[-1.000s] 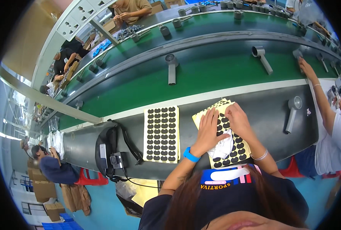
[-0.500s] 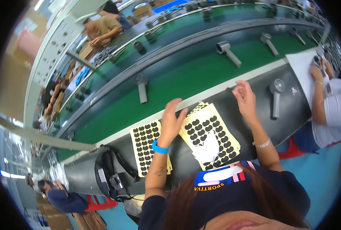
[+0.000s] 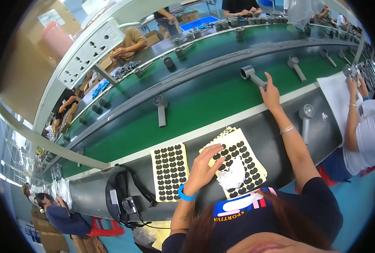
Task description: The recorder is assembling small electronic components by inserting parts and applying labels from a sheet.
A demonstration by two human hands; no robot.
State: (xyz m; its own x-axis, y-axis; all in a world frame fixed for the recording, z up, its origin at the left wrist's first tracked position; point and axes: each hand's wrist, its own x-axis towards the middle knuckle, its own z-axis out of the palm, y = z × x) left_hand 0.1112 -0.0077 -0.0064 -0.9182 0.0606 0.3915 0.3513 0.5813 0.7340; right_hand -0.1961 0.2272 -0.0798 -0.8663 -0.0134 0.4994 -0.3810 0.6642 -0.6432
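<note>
Fan at right grip, tray beyond

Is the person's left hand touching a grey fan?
No, the left hand is at the black-dotted sheets, while the right hand is at a grey fan.

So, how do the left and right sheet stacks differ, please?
The left stack lies nearly straight; the right stack slants. The right stack fans out at its far end; the left stack looks neater. A crumpled white piece lies on the right stack, none on the left stack. Both are pale yellow with a repeated black pattern.
</note>
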